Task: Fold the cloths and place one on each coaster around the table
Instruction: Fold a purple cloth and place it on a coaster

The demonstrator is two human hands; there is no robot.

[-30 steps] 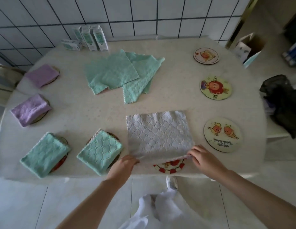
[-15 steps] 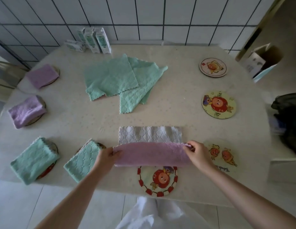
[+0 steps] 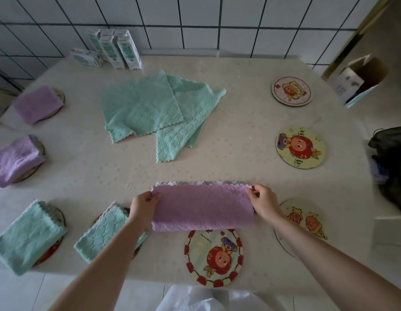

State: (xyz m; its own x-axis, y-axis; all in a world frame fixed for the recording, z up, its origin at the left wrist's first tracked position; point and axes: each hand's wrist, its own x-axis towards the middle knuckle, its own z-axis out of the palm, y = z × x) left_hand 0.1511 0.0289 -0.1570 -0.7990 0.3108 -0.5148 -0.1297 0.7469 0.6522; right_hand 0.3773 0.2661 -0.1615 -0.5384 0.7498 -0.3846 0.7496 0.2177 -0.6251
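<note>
Purple cloth [image 3: 202,207] is lying doubled over by the counter's [image 3: 239,135] near edge, corners being matched so the fold comes out square. A coaster [image 3: 214,258] is waiting just below it, probably its destination. Left hand [image 3: 142,204] and right hand [image 3: 263,203] are each pinching an end, fingers [image 3: 256,190] curling onto the top corners.

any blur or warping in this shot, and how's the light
Head view: wide-angle warp bows the wall tiles and table edge; light dim, flat, no glare; far-left purple cloth smeared; left hand and right hand on the half-folded cloth crisp.
</note>
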